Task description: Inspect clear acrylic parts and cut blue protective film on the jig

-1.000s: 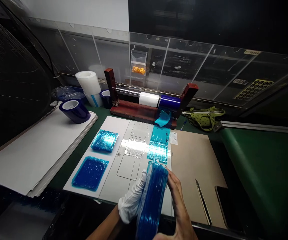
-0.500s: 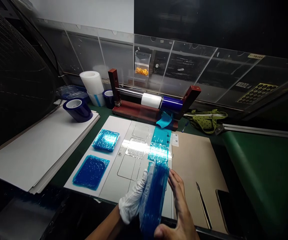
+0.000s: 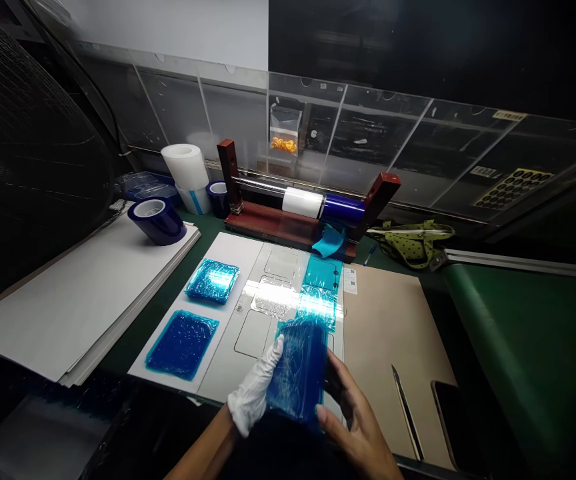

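A dark green tabletop [image 3: 518, 333] fills the scene, lit from above so that bright glare falls near its middle while the edges sink into shadow. Along its far side stands a clear acrylic partition [image 3: 368, 140] of several panels, with a small bag of orange pieces [image 3: 284, 133] hanging on it. Behind the partition, a pale wall [image 3: 168, 30] shows at the upper left and blackness at the upper right. A large dark fan grille [image 3: 23, 153] looms at the left edge. A metal rail [image 3: 518, 261] runs off to the right.
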Tool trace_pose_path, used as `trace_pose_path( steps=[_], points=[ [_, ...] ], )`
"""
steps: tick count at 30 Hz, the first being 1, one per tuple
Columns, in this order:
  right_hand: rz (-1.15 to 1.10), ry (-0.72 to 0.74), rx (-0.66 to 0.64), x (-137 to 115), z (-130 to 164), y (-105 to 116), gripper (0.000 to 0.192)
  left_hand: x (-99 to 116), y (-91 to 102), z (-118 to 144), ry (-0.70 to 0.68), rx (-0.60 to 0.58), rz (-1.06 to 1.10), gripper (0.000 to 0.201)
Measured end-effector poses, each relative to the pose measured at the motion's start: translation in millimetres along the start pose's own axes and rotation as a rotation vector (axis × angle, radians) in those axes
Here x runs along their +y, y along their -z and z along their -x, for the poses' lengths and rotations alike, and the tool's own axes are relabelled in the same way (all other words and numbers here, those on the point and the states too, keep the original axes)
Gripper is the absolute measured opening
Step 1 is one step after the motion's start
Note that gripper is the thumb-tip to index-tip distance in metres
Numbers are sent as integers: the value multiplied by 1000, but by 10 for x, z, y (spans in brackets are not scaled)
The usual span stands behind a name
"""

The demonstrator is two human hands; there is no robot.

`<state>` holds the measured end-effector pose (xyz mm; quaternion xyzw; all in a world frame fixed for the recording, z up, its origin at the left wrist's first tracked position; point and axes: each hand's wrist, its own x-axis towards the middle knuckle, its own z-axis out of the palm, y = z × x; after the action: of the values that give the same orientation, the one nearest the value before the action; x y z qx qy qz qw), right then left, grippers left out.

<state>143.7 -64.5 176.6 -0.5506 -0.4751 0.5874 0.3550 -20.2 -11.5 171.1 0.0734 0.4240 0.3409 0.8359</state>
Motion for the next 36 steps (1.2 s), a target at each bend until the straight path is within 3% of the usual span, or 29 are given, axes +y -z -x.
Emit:
trace_pose_path(
  steps=[6,12,17,23,27,31,34,36],
  points=[
    [3,-151,4,285,-154,59,74,-79,303,-144,-187,105,-76,63],
    [-51,-198,-58,396,-252,29,69,-186,431,-114,-211,126,-177,76],
    [-75,-259,-110,452,-186,42,70,-337,500,-67,-232,103,-159,75],
    [-167,-280,-195,563,-63,114,62,-604,538,27,-208,156,-129,72],
    [-142,-342,-209,729,14,189,59,-831,527,67,-224,222,-134,64],
    [-268,-337,-221,903,52,219,52,-1025,493,76,-259,293,-138,66],
    [-343,-340,-189,977,29,178,51,-1024,450,87,-312,342,-155,71],
    [-383,-342,-165,976,-23,119,52,-916,436,107,-337,374,-179,70]
  ],
)
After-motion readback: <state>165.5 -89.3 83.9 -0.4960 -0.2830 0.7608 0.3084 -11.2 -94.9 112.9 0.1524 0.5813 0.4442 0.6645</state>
